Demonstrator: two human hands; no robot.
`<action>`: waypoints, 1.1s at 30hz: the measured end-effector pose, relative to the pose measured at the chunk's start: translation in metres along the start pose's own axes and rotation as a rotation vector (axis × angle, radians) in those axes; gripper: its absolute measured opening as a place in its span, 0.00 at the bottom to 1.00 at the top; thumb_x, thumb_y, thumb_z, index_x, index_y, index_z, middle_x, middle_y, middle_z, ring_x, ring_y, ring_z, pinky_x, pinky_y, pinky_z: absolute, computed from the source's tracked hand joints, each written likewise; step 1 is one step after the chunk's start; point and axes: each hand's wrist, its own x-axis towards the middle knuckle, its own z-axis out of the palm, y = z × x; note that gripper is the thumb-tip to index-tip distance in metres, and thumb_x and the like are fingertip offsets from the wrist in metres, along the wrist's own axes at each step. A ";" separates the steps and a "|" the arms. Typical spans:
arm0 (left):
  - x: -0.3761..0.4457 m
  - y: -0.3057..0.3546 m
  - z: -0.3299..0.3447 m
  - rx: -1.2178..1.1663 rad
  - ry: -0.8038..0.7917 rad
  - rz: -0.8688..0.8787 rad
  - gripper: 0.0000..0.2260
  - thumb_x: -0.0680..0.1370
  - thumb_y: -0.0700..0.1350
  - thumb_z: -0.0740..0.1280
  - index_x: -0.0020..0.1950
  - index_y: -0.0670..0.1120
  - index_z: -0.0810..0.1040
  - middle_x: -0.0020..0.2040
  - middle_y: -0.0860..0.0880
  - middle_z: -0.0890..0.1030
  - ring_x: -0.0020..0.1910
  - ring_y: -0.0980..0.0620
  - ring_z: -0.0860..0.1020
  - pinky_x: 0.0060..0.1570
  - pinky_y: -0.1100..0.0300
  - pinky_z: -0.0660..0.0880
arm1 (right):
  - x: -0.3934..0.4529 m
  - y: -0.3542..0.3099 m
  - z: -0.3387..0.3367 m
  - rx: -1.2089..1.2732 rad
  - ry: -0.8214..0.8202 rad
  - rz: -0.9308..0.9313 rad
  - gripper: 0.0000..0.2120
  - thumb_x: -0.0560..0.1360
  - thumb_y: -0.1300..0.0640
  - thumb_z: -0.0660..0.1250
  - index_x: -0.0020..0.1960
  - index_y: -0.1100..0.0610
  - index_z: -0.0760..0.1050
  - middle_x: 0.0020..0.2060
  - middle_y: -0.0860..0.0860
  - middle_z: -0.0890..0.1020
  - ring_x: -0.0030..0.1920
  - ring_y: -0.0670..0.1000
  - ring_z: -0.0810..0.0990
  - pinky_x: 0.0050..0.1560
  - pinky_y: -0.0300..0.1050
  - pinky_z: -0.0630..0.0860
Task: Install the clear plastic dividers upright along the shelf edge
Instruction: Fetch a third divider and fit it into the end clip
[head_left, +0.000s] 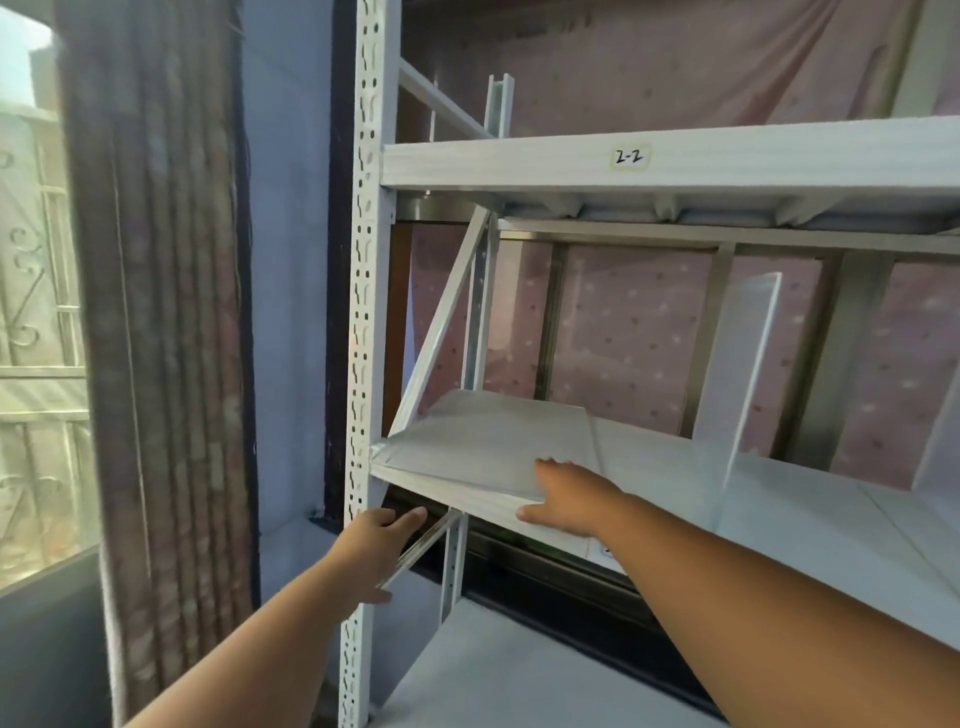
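A stack of clear plastic dividers (483, 441) lies flat on the left end of the middle shelf (810, 525). My right hand (569, 493) rests flat on the stack's front right corner, with the thumb at the shelf's front edge. My left hand (371, 545) is below the shelf's left corner and grips one clear divider (426, 545), seen edge-on and slanting down to the left. Another clear divider (737, 374) stands upright on the shelf to the right of the stack. Part of a further upright divider (937, 436) shows at the right border.
The white perforated upright post (363, 312) stands just left of the stack. An upper shelf beam carries a label (631, 157) reading 2-2. A diagonal brace (447, 317) crosses behind the stack. A curtain (166, 312) and a window are at the left, and a lower shelf (519, 670) lies beneath.
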 end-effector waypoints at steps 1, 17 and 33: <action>0.005 0.000 0.003 -0.022 -0.012 0.002 0.25 0.80 0.61 0.70 0.72 0.48 0.76 0.61 0.43 0.80 0.59 0.39 0.81 0.49 0.40 0.85 | 0.004 0.001 0.004 -0.004 0.009 -0.004 0.43 0.80 0.35 0.66 0.83 0.60 0.58 0.79 0.59 0.68 0.75 0.60 0.71 0.71 0.53 0.72; 0.004 0.032 0.027 -0.291 -0.136 0.057 0.27 0.78 0.63 0.72 0.68 0.46 0.74 0.62 0.44 0.80 0.61 0.38 0.83 0.47 0.42 0.87 | -0.028 -0.025 -0.007 -0.157 0.104 -0.031 0.28 0.83 0.37 0.61 0.69 0.58 0.77 0.58 0.59 0.82 0.56 0.60 0.80 0.51 0.52 0.77; -0.073 0.065 0.014 -0.474 -0.336 0.278 0.21 0.81 0.57 0.72 0.73 0.61 0.75 0.68 0.40 0.80 0.60 0.36 0.85 0.55 0.36 0.85 | -0.105 -0.056 -0.021 0.209 0.312 -0.087 0.29 0.85 0.37 0.57 0.84 0.40 0.58 0.70 0.58 0.79 0.64 0.60 0.80 0.60 0.52 0.78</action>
